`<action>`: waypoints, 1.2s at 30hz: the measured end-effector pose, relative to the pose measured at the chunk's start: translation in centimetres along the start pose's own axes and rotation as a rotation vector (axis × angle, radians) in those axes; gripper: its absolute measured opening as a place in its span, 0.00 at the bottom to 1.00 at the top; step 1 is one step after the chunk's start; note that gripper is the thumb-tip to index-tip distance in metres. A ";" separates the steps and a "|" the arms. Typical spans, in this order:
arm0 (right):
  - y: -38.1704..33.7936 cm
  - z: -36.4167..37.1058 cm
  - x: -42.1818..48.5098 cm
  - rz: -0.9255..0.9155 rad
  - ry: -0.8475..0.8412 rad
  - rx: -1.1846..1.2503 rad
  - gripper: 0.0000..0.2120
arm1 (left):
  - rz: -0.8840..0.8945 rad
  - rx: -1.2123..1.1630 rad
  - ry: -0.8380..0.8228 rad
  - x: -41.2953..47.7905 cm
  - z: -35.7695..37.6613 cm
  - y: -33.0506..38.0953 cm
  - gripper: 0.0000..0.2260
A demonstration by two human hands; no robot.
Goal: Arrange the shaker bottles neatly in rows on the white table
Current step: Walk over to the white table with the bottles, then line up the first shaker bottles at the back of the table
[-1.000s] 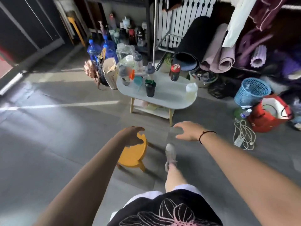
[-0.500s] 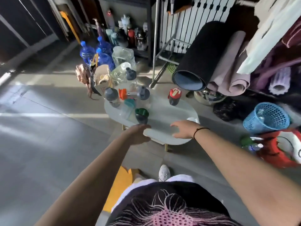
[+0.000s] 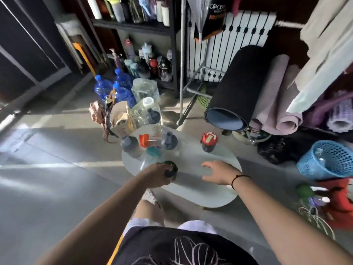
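Fingers (image 3: pixel 165 174) of the left hand (image 3: pixel 156 175) are wrapping around the green-lid bottle (image 3: pixel 170 167) at the near left of the white table (image 3: pixel 193 161). The right hand (image 3: pixel 219 173) is hovering beside it, fingers spread wide.

Bare forearms, dark cord bracelet (image 3: pixel 239 177) on right wrist, black shirt (image 3: pixel 172 247) with pale floral line print.

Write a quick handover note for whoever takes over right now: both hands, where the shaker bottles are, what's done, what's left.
Left hand: closed around the green-lidded bottle at the near left edge of the white table.
Right hand: open, empty, over the table's middle.
Bottles: grey-lidded bottle, orange-lidded one, teal-lidded one and dark-lidded one clustered at the far left; red-lidded bottle alone at the far right.
Done: no rows yet.
Left: line all bottles up in rows.
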State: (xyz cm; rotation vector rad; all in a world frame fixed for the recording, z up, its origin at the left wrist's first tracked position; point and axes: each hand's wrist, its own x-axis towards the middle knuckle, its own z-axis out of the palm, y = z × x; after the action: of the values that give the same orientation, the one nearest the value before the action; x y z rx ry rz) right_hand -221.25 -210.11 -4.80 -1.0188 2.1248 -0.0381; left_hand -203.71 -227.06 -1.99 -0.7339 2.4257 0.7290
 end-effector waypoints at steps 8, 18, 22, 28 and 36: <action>-1.0 1.9 5.2 0.263 0.015 0.218 0.31 | 0.228 0.162 -0.154 9.4 -3.6 -4.8 0.25; -2.1 2.7 13.6 0.348 0.073 0.154 0.30 | 0.415 0.185 -0.203 19.2 0.1 -8.0 0.28; -0.9 6.7 16.3 0.293 -0.018 0.070 0.29 | 0.456 0.334 -0.222 20.9 4.5 -9.8 0.32; 2.8 14.1 19.7 0.258 -0.147 -0.042 0.36 | 0.462 0.425 -0.140 23.7 9.2 -12.5 0.41; 7.3 21.7 24.9 0.089 -0.201 -0.305 0.51 | 0.684 0.386 0.103 26.6 14.0 -14.7 0.39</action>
State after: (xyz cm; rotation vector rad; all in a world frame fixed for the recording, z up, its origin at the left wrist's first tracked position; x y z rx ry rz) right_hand -221.60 -215.84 -38.16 -1.0504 2.0254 0.4269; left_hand -209.88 -238.13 -32.95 0.2355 2.8042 0.4287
